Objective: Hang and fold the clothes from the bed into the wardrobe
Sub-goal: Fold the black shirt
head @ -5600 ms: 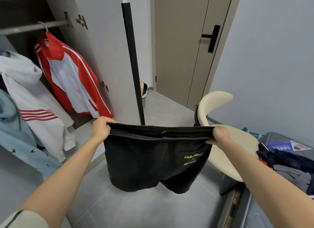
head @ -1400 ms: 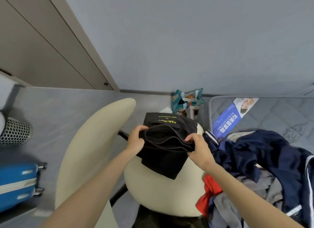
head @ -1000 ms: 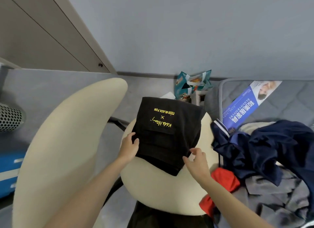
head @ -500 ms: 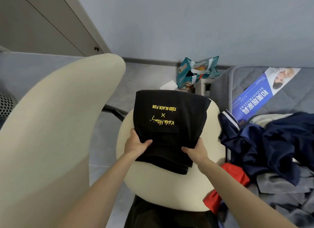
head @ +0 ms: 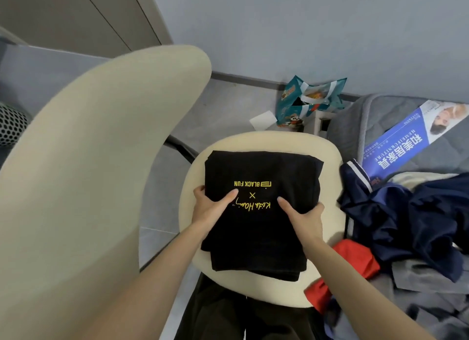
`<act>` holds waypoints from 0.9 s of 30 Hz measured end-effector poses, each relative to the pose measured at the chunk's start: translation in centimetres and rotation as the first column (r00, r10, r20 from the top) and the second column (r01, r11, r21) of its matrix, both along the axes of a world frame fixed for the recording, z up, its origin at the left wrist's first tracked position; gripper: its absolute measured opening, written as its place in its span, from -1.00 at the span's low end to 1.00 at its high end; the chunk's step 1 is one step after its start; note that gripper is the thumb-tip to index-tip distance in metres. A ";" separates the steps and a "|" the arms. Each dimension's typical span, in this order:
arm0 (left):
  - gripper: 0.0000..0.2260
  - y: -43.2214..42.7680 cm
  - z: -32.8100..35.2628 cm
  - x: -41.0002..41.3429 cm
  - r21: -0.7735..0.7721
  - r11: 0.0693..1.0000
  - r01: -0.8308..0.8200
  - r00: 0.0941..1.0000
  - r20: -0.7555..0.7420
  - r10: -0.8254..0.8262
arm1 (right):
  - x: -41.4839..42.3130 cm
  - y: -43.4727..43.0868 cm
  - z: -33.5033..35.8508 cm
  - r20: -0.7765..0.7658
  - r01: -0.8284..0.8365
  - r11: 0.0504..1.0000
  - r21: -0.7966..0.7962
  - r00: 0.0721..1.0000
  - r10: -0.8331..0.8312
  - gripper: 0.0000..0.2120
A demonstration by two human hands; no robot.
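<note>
Black shorts (head: pixel 264 172) with yellow lettering lie folded into a rectangle on the round cream chair seat (head: pixel 328 157). My left hand (head: pixel 210 209) grips the fold's left side, thumb on top and fingers tucked under the edge. On the right side my right hand (head: pixel 302 216) grips it the same way. More clothes lie heaped on the bed (head: pixel 375 116) at the right: a navy garment (head: pixel 411 213), a red one (head: pixel 354 261) and a grey one (head: pixel 421 291). The wardrobe is out of view.
The chair's cream backrest (head: pixel 101 162) fills the left. A teal snack bag (head: pixel 309 98) stands on the floor behind the seat. A blue leaflet (head: pixel 406 147) lies on the mattress. A mesh bin (head: pixel 10 126) shows at the far left edge.
Both hands slid from the near edge of the folded shorts up along its sides, and the thumbs now lie on top by the lettering. The shorts stay folded on the seat.
</note>
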State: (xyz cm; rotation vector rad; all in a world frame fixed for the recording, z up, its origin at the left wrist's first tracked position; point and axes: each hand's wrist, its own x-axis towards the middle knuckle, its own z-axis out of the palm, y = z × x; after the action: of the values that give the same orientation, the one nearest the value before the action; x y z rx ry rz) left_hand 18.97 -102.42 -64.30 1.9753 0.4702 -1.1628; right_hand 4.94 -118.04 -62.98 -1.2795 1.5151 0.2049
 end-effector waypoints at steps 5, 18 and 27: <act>-0.29 -0.6 -1.0 -1.4 -0.065 0.998 -0.001 0.998 0.060 0.005 | 1.3 0.3 -0.8 0.082 -0.124 0.987 -0.102 0.988 0.132 -0.15; -0.47 -0.5 10.5 -2.0 -0.172 0.983 0.059 0.950 0.311 -0.003 | 0.1 0.5 10.5 0.242 -0.061 0.952 -0.300 0.960 0.137 -0.32; -0.36 2.3 24.1 -7.8 -0.218 0.972 0.081 0.818 0.573 0.060 | -4.4 2.3 24.2 0.313 -0.117 0.846 -0.520 0.896 0.316 -0.29</act>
State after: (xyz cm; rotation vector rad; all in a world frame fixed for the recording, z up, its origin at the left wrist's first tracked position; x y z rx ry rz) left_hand 11.14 -100.07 -40.17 1.9926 -0.0016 -0.5339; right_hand 0.52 -115.73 -38.74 -1.7828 1.0992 -0.3007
